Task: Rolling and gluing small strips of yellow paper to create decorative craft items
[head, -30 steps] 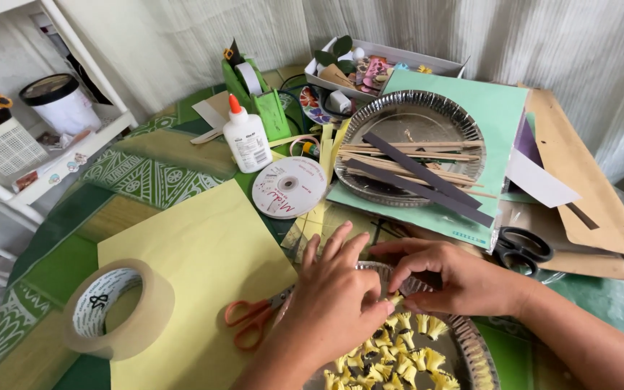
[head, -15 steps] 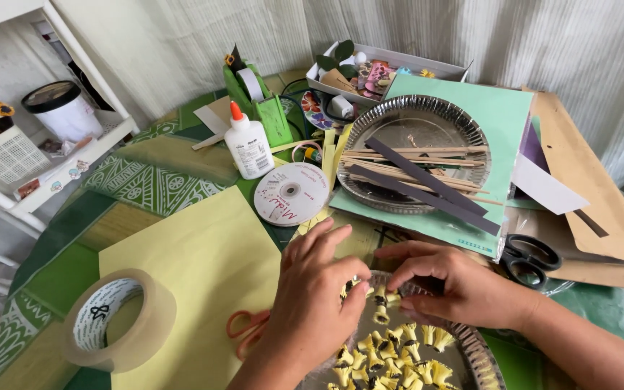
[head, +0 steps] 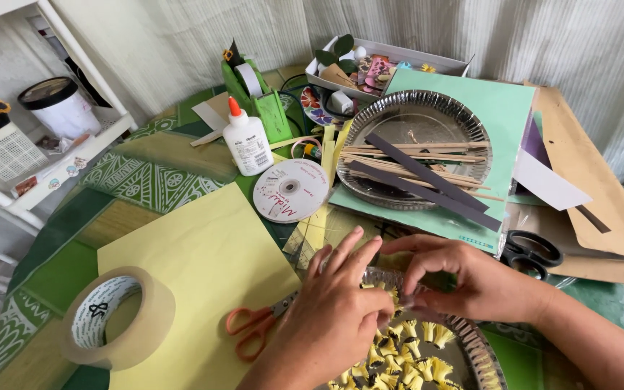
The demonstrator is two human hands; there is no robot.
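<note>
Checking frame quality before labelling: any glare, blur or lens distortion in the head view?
Head view: soft, even light, faint shadows only. Mild glare on the foil plate and the disc. Wide-lens bending shows at the edges, where the shelf leans. Left hand and right hand are sharp, little motion blur; the small yellow paper pieces under them stay readable.

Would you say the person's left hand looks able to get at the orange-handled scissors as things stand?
Probably yes. The scissors lie on the yellow paper just beside the left hand, handles uncovered. Their blades run under that hand, which is busy with the right hand over the foil plate.
</note>
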